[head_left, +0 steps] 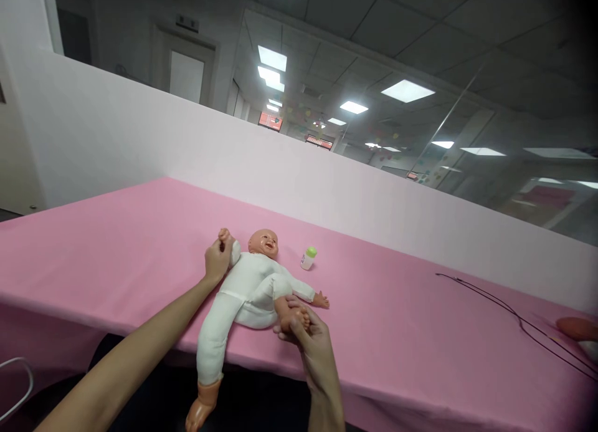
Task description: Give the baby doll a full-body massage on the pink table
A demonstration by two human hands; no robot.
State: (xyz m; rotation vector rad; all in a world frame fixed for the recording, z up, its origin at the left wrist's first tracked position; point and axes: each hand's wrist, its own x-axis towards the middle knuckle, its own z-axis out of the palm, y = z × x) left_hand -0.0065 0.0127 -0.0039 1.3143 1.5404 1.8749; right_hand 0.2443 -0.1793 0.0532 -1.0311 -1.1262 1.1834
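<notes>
Doll lies face up near the close edge of the pink bench, its head pointing away from us. We judge the step in hand to be a two-handed hold on its limbs: our left hand has its fingers closed around the raised arm, near the wrist, while our right hand grasps the bare foot of the bent leg, thumb against it. As we see it, the next move calls for a gentle, even grip, since the cloth limbs look limp and may twist at the joins. The body is white, soft and padded; head, hands and feet look like glossy plastic, and the mouth is open. Its other leg reaches past the edge, foot hanging free. Beside the head, well apart from our fingers, stands a green-capped bottle.
</notes>
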